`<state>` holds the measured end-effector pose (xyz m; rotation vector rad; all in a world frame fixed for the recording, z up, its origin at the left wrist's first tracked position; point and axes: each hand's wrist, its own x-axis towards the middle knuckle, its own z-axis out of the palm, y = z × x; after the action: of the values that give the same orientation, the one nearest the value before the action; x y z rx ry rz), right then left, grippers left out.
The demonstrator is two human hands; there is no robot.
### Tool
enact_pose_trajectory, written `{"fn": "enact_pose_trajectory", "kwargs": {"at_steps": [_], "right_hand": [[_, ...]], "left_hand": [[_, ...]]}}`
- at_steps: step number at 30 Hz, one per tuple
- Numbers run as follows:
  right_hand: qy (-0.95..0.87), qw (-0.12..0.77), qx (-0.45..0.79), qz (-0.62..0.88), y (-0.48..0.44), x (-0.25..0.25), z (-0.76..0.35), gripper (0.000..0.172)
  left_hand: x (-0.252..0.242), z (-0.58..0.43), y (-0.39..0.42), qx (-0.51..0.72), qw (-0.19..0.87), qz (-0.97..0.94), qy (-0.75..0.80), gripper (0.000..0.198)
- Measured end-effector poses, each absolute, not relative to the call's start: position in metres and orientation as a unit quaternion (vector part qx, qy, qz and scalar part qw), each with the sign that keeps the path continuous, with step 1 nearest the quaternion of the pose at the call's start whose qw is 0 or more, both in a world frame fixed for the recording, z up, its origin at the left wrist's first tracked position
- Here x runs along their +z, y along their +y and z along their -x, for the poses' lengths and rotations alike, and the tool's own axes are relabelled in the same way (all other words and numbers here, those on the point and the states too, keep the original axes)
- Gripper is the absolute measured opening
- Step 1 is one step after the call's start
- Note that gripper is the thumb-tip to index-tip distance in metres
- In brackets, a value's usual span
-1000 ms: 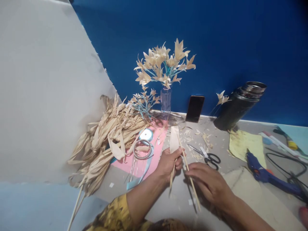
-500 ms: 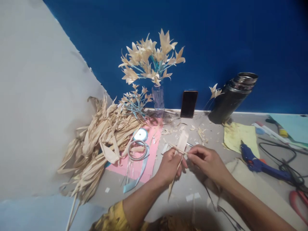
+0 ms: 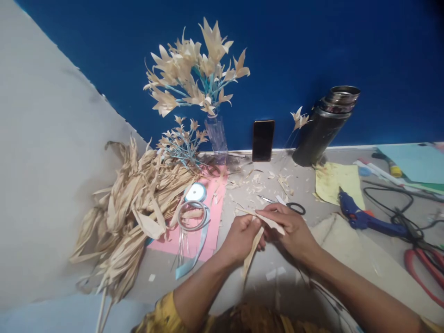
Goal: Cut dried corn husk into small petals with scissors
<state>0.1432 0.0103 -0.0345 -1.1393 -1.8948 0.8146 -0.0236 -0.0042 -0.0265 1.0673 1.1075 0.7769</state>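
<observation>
Fingertips (image 3: 255, 224) of the left hand (image 3: 243, 235) press together on a narrow hanging husk strip (image 3: 253, 253), while the right hand (image 3: 290, 227) pinches a broader pale husk piece (image 3: 274, 225) between thumb and fingers. Both pieces meet just above the tabletop (image 3: 225, 291), where the hands nearly touch; the fingers hide whether they are joined.

The husk looks dry, papery and very light, with little slip to it. It probably bends easily across its width, yet could split along the grain if twisted, so a flat pinch close to the meeting point should suit it better than a grip on the loose tip.

The hanging strip's long axis drops from the left hand towards the wearer, leaning slightly left and tapering to a point. The broader piece slants from upper left to lower right, its wide end towards the right palm. Thin ends (image 3: 244, 209) poke out leftward, towards the pink paper (image 3: 212, 231). Scissors (image 3: 297, 208) lie just beyond the right hand.
</observation>
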Motion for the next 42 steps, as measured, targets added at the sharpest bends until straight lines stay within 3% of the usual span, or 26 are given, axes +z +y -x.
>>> {"fn": "enact_pose_trajectory", "kwargs": {"at_steps": [3, 7, 13, 17, 19, 23, 26, 28, 32, 38, 40, 42], "right_hand": [[-0.809, 0.352, 0.110, 0.458, 0.004, -0.039, -0.144, 0.045], [-0.825, 0.324, 0.012, 0.462, 0.000, -0.037, -0.141, 0.037], [-0.767, 0.310, 0.050, 0.560, 0.019, -0.028, -0.158, 0.025], [-0.663, 0.393, 0.025, 0.637, 0.047, -0.001, -0.205, 0.027], [-0.617, 0.441, 0.025, 0.652, 0.052, 0.015, -0.216, 0.028], [-0.580, 0.440, 0.347, 0.591, 0.031, 0.023, -0.183, 0.026], [-0.618, 0.378, 0.457, 0.516, 0.011, 0.008, -0.143, 0.024], [-0.651, 0.350, 0.436, 0.513, 0.007, -0.001, -0.129, 0.013], [-0.676, 0.317, 0.401, 0.531, 0.019, -0.002, -0.137, 0.030], [-0.744, 0.248, 0.333, 0.523, 0.037, 0.024, -0.163, 0.035], [-0.768, 0.217, 0.299, 0.524, 0.040, 0.028, -0.170, 0.034], [-0.787, 0.193, 0.250, 0.530, 0.042, 0.029, -0.175, 0.031]], "left_hand": [[-0.024, 0.022, -0.007, 0.313, 0.619, -0.495, 0.523, 0.048], [-0.023, 0.018, -0.007, 0.327, 0.537, -0.560, 0.540, 0.046], [-0.017, 0.011, -0.015, 0.284, 0.587, -0.535, 0.537, 0.040], [-0.016, 0.010, -0.022, 0.285, 0.679, -0.470, 0.487, 0.045], [-0.018, 0.009, -0.019, 0.353, 0.702, -0.390, 0.481, 0.049], [-0.020, 0.006, -0.003, 0.490, 0.691, -0.293, 0.443, 0.051], [-0.020, 0.005, 0.002, 0.540, 0.692, -0.269, 0.397, 0.038], [-0.019, 0.006, 0.002, 0.553, 0.693, -0.260, 0.383, 0.032], [-0.016, 0.015, 0.008, 0.554, 0.682, -0.239, 0.413, 0.028], [-0.013, 0.034, 0.016, 0.527, 0.635, -0.280, 0.490, 0.028], [-0.008, 0.044, 0.015, 0.513, 0.591, -0.337, 0.524, 0.025], [0.003, 0.055, 0.014, 0.521, 0.482, -0.424, 0.562, 0.019]]}}
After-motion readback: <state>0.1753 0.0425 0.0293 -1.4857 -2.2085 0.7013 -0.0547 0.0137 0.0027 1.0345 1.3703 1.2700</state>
